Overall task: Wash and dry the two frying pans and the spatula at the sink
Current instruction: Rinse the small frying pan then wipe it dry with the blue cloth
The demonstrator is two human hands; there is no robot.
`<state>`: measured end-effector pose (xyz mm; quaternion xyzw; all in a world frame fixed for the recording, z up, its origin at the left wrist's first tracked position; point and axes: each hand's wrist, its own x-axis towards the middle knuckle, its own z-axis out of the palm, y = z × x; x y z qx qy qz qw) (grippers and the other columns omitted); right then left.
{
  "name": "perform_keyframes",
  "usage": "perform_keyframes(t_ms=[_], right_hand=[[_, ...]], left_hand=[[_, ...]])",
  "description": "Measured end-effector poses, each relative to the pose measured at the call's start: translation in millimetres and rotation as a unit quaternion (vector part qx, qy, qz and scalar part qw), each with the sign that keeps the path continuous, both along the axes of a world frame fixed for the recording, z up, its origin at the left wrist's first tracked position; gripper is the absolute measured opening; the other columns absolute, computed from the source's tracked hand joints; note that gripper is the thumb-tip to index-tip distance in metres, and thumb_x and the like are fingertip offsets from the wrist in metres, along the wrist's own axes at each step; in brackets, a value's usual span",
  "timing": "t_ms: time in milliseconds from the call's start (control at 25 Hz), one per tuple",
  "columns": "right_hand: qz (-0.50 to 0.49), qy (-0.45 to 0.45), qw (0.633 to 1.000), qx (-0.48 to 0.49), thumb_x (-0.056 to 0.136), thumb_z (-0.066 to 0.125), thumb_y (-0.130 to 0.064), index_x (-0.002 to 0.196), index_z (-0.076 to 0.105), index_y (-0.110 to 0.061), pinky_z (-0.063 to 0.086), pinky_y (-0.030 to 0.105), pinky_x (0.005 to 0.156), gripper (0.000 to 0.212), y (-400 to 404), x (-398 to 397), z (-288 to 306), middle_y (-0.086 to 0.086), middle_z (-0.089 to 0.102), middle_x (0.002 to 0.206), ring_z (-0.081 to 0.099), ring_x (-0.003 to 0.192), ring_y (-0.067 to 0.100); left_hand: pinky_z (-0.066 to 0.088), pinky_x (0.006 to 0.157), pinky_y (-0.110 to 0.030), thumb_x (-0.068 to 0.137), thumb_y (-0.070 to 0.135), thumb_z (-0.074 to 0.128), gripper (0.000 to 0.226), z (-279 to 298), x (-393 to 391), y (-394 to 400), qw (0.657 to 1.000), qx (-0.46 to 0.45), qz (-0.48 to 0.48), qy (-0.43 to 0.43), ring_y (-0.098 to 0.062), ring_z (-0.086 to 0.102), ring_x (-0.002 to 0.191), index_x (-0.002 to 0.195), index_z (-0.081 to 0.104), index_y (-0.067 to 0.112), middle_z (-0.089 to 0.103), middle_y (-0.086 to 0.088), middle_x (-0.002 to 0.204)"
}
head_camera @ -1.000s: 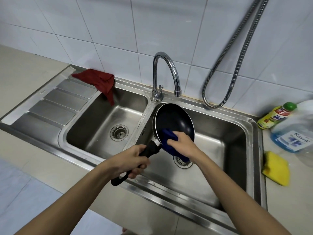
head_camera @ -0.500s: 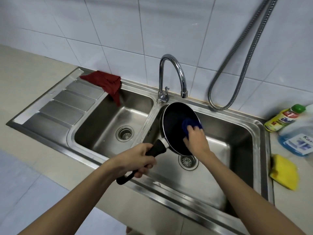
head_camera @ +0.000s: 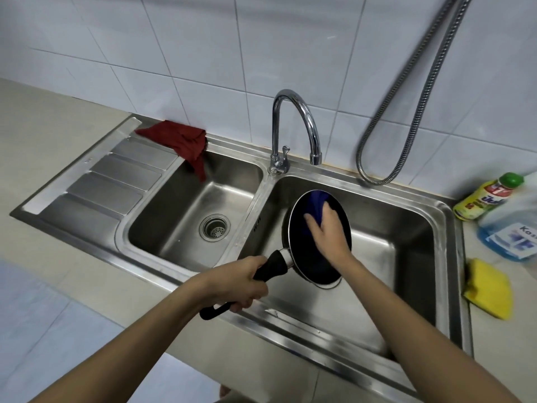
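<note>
A person holds a dark frying pan (head_camera: 302, 257) tilted over the right basin of a steel double sink (head_camera: 363, 324), its inner face turned toward the camera and its long axis running from the black handle (head_camera: 270, 269) at lower left up to the rim at upper right. The left hand (head_camera: 238, 283) is wrapped around that handle, whose looped end pokes out past the sink's front edge. The right hand (head_camera: 327, 228), fingers flat, presses a blue cloth (head_camera: 318, 206) against the upper part of the pan's inside; most of the cloth lies under the palm. The pan's lower rim covers nearly all of the right drain. The tap (head_camera: 296, 126) curves over the basin's back left corner, well above the pan, with open basin to the pan's right. A red cloth (head_camera: 180, 141) hangs over the back corner of the left basin (head_camera: 189, 222). On the worktop (head_camera: 58, 135) at right sit a yellow sponge (head_camera: 488, 289), a green-capped bottle (head_camera: 485, 196) and a blue-filled bottle (head_camera: 511, 228) cut off by the frame edge, all blurred.
</note>
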<state>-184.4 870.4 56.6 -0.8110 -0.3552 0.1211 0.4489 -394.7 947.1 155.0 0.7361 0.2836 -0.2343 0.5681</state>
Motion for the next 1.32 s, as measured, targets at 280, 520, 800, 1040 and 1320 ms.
perform_keyframes(t_ms=[280,520,800,1040,1320], right_hand=[[0.102,0.042,0.959,-0.262,0.089,0.057,-0.012,0.112,0.054,-0.008,0.048,0.037,0.079,0.024,-36.4,-10.0,-27.3,0.018,0.064,0.102,0.060,0.094,0.037],[-0.081,0.431,0.897,0.054,0.093,0.052,-0.008,0.109,0.062,-0.024,0.054,0.033,0.076,0.024,-71.6,-60.8,3.4,0.005,0.070,0.099,0.066,0.091,0.023],[-0.085,-0.018,0.995,0.053,0.092,0.058,-0.016,0.097,0.058,-0.024,0.039,0.023,0.072,0.009,-107.2,-36.3,22.3,-0.004,0.062,0.088,0.055,0.081,0.016],[0.086,-0.256,0.957,-0.102,0.080,0.067,-0.009,0.120,0.061,-0.014,0.049,0.039,0.094,0.041,-88.8,-43.3,11.3,0.005,0.059,0.124,0.054,0.107,0.024],[0.224,-0.406,0.879,-0.110,0.089,0.037,-0.068,0.139,0.047,-0.027,0.024,0.055,0.112,0.065,-63.6,-41.5,15.1,0.006,0.039,0.150,0.039,0.129,0.026]], left_hand=[[0.037,0.037,-0.023,0.087,0.007,0.054,0.017,-24.5,6.1,0.3,0.997,-0.002,0.076,-0.023,-0.010,0.044,0.044,0.093,0.048,0.022,0.049,-0.009,0.072],[0.037,0.042,-0.018,0.099,0.029,0.047,0.020,-53.0,1.5,-17.3,0.984,0.176,-0.004,-0.025,-0.008,0.047,0.050,0.112,0.050,0.014,0.049,0.005,0.069],[0.042,0.065,-0.033,0.094,0.029,0.050,0.039,-59.9,1.3,-13.6,0.895,0.438,-0.075,-0.032,-0.028,0.065,0.089,0.132,0.038,0.028,0.067,-0.005,0.105],[0.046,0.068,-0.035,0.093,0.036,0.050,0.028,-58.9,-5.8,-13.8,0.870,0.478,-0.089,-0.081,-0.023,0.064,0.090,0.116,0.054,0.022,0.060,0.003,0.107],[0.043,0.068,-0.028,0.096,0.037,0.047,0.027,-39.5,-6.3,-17.5,0.850,0.508,-0.071,-0.118,-0.017,0.061,0.094,0.119,0.053,0.023,0.056,0.004,0.110]])
